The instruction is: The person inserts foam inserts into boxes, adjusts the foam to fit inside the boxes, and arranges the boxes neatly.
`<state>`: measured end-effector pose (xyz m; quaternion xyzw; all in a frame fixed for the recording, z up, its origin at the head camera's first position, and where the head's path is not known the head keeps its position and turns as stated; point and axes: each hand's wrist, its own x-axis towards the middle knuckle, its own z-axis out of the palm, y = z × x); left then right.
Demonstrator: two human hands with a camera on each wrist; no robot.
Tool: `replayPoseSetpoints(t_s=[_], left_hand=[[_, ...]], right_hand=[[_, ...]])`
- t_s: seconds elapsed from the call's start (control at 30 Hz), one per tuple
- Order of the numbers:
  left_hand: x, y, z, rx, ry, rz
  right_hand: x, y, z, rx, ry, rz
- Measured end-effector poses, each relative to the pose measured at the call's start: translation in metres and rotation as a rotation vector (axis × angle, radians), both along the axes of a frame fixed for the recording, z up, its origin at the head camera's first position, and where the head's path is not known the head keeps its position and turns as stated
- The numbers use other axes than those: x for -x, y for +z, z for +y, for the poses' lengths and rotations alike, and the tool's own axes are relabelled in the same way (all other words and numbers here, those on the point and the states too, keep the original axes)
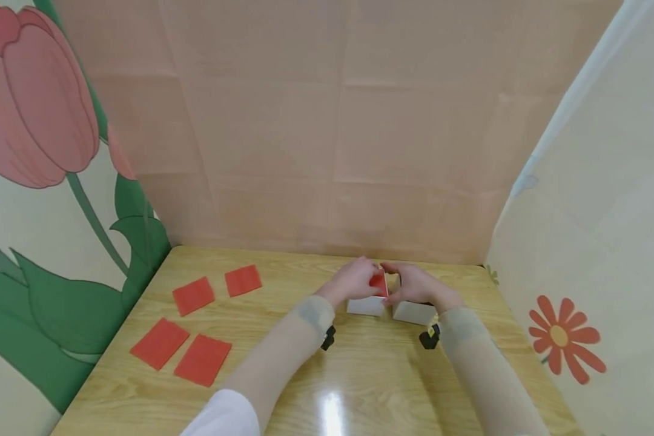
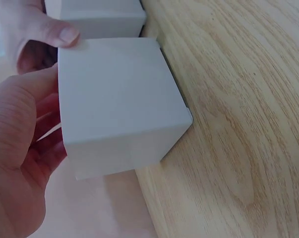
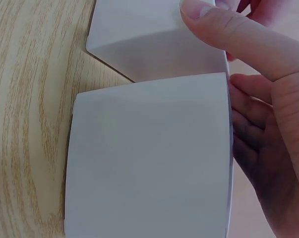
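Note:
Two open-topped white boxes stand side by side near the table's back. My left hand [image 1: 354, 280] is over the left white box [image 1: 366, 306], its thumb and loosely bent fingers at the opening. A red piece [image 1: 379, 282] shows in that opening, partly hidden by the fingers. With thumb and forefinger, my right hand [image 1: 418, 286] pinches the same box at its right rim. The thumb [image 2: 69, 35] lies on the top corner of the box's front face in the left wrist view. Below the right palm is the right white box [image 3: 149, 158], with a dark interior in the head view.
Several flat red squares [image 1: 203, 360] lie apart on the left part of the wooden table [image 1: 283, 387]. A pinkish cloth backdrop [image 1: 338, 121] rises behind the table. Flower-printed panels stand at both sides, with a tulip [image 1: 49, 103] on the left.

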<state>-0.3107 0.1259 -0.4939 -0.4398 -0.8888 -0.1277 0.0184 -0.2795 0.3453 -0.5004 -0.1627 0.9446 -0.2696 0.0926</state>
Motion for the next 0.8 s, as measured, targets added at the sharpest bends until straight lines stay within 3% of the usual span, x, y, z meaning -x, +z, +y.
replayPoseSetpoints(t_s=[0.17,0.27,0.4,0.57,0.8], left_hand=[[0.002,-0.005,0.001,0.007,0.01,-0.011],[0.004,-0.005,-0.003,-0.006,-0.018,-0.026],[0.009,0.001,-0.014,-0.004,-0.054,-0.064],[0.016,0.011,-0.03,0.039,-0.028,-0.082],[0.022,0.01,-0.04,0.065,-0.059,-0.091]], right_hand=[[-0.001,0.002,-0.001,0.023,-0.019,-0.049],[-0.002,0.002,-0.003,0.042,-0.024,-0.069],[-0.001,0.002,-0.004,0.047,-0.01,-0.07],[0.0,0.004,-0.004,0.029,-0.014,-0.069],[0.0,0.005,-0.002,-0.007,-0.01,-0.046]])
